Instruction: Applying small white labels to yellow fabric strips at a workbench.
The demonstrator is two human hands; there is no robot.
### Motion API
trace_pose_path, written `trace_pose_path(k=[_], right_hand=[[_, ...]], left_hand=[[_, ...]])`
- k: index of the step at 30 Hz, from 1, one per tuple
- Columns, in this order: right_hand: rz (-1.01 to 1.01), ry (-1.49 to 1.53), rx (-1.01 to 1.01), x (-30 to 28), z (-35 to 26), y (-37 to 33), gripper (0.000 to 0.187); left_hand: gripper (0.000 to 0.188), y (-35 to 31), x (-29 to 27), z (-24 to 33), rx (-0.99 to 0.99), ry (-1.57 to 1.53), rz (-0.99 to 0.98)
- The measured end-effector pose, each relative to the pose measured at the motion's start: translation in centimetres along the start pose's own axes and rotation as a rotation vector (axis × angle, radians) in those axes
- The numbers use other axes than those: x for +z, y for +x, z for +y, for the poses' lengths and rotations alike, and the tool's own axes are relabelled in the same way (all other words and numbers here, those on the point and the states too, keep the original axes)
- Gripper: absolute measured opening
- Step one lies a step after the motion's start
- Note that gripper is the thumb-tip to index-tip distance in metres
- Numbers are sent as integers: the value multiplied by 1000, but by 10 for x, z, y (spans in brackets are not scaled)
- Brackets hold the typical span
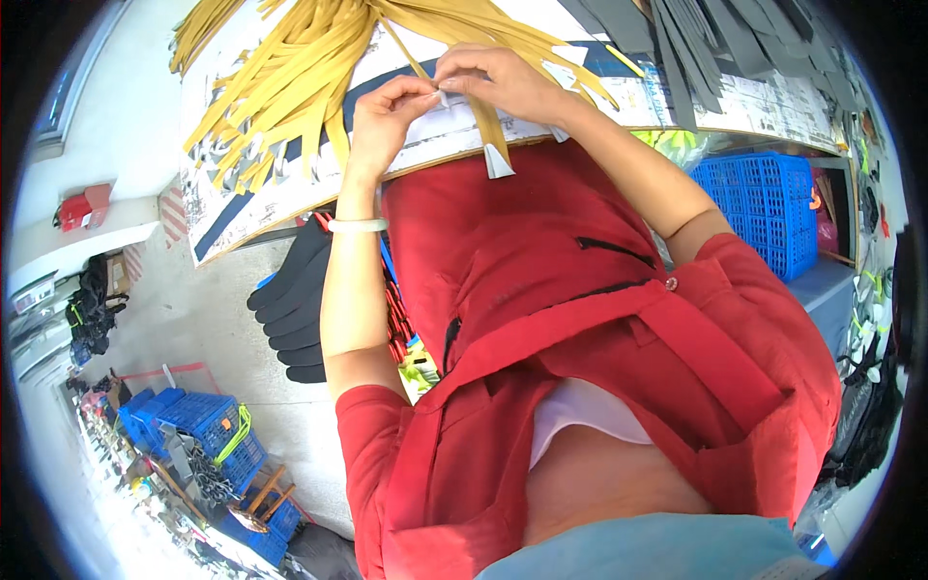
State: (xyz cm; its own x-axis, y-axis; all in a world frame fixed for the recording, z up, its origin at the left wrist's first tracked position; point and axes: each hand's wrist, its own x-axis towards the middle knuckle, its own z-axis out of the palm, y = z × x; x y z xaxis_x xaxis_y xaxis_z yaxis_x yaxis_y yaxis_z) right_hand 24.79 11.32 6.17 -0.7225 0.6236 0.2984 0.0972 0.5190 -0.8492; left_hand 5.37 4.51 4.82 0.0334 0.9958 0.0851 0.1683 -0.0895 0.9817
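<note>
At the table edge in front of me, my left hand (389, 121) and my right hand (503, 82) meet with fingertips pinched together. Between them is the end of a yellow strip (407, 45), with a small whitish tip (444, 98) showing at the fingers. Whether both hands grip the same piece is hard to make out. Under my right hand, another yellow strip (486, 126) hangs over the edge, its end whitish. A large bundle of yellow strips (319, 68) fans out beside my left hand, many with pale ends.
Dark grey strips (691, 53) lie at the table's far right. Below them stands a blue plastic basket (759, 208) on a shelf. Black curved pieces (295, 304) are stacked under the table at left. Blue crates (208, 425) stand on the floor at lower left.
</note>
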Motion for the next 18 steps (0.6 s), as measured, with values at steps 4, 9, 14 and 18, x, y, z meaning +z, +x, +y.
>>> trace_pose_path(k=[4, 9, 14, 18], right_hand=[[-61, -34, -40, 6, -4, 16, 14], [-143, 85, 24, 10, -15, 39, 19], [-184, 397, 153, 7, -2, 53, 17], [-69, 263, 196, 28, -5, 53, 14]], left_hand=[[8, -1, -20, 2, -28, -124, 9], [12, 4, -33, -2, -9, -484, 48], [18, 6, -40, 3, -16, -567, 16], [11, -3, -35, -2, -19, -154, 191]])
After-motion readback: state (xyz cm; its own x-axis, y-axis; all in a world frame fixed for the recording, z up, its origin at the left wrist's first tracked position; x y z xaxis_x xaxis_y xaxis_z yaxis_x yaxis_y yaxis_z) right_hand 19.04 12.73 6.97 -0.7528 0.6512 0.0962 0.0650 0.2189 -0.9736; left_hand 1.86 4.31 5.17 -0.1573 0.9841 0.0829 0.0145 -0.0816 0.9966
